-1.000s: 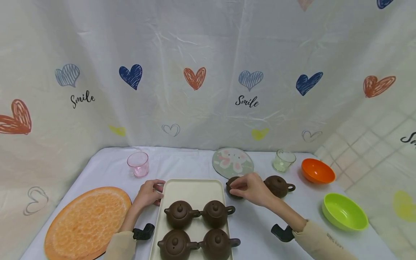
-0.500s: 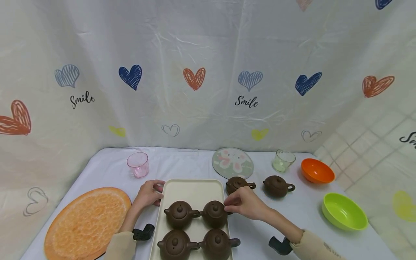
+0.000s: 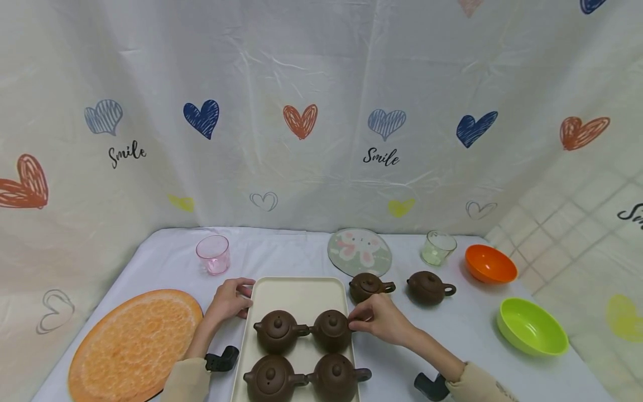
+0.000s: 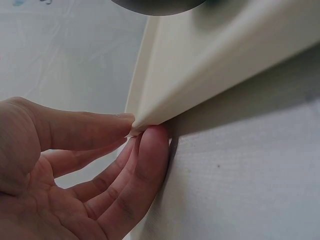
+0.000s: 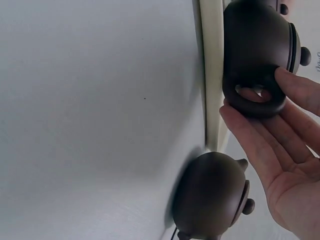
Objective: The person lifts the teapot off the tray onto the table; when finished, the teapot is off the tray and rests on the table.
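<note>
A cream tray (image 3: 297, 291) carries several brown clay teapots. My right hand (image 3: 359, 321) pinches the loop handle (image 5: 253, 98) of the back right teapot (image 3: 330, 330), thumb on top and fingers underneath; the pot (image 5: 256, 45) stands on the tray by its right rim. My left hand (image 3: 243, 298) grips the tray's far left corner (image 4: 150, 117) between thumb and fingers (image 4: 150, 150). Two more teapots stand on the table cloth right of the tray, one (image 3: 366, 286) just beyond my right hand and one (image 3: 429, 287) further right.
On the left lies a round orange mat (image 3: 133, 340), with a pink glass (image 3: 214, 254) behind it. At the back are a bunny mat (image 3: 359, 251) and a clear glass (image 3: 438, 248). An orange bowl (image 3: 490, 263) and a green bowl (image 3: 532, 326) sit at the right.
My right hand left the teapot on the table near the bunny mat, came back toward me and took the handle of the tray's back right teapot. The left hand stayed put.
</note>
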Demonstrator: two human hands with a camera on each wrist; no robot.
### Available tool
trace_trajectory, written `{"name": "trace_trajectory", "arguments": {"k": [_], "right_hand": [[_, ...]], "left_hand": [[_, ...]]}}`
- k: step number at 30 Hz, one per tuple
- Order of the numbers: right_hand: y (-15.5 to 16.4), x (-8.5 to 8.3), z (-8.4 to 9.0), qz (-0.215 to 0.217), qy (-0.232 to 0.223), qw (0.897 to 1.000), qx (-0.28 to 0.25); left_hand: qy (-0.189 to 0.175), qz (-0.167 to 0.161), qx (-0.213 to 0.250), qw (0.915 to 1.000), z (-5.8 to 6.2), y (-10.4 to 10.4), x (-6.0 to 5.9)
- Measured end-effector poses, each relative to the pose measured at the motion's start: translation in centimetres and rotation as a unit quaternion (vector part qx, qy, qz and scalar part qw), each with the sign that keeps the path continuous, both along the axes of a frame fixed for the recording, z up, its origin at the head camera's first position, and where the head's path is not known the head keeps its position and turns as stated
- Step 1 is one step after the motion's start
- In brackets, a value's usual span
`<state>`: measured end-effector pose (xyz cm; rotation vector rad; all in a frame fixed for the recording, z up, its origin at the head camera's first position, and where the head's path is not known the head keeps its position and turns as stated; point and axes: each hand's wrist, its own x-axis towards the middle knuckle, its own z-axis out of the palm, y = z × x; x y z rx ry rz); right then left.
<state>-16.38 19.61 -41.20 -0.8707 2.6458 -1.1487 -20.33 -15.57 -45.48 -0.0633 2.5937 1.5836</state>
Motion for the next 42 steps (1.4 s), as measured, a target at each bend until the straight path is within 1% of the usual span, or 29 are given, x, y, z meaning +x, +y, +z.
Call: {"name": "trace_trajectory", "arguments": {"k": [5, 15, 21, 25, 31, 37, 40, 42], "right_hand": [[0.0, 0.0, -0.2, -0.006, -0.007, 1.000, -0.005], [0.2, 0.1, -0.6, -0.007, 0.000, 1.000, -0.006], [0.0, 0.3, -1.0, -0.013, 0.006, 1.000, -0.023], [0.1, 0.5, -1.0, -0.020, 0.002, 0.999, -0.032], [1.1, 0.4, 0.0, -0.032, 0.005, 0.998, -0.044], [3.2, 0.2, 1.4, -0.032, 0.009, 0.999, -0.033], [4.6, 0.3, 2.0, -0.037, -0.001, 0.999, -0.027], [5.6, 0.4, 2.4, -0.044, -0.015, 0.999, -0.023]], "left_hand": [[-0.001, 0.001, 0.000, 1.0000, 0.0, 0.0, 0.0], [-0.001, 0.002, -0.002, 1.0000, 0.0, 0.0, 0.0], [-0.001, 0.002, -0.002, 1.0000, 0.0, 0.0, 0.1], [0.001, 0.000, -0.002, 1.0000, 0.0, 0.0, 0.0], [0.001, 0.001, -0.006, 1.0000, 0.0, -0.1, 0.0], [0.001, 0.002, -0.005, 1.0000, 0.0, -0.1, 0.0], [0.001, 0.000, -0.001, 1.0000, 0.0, 0.0, 0.0], [0.001, 0.000, 0.000, 1.0000, 0.0, 0.0, 0.1]]}}
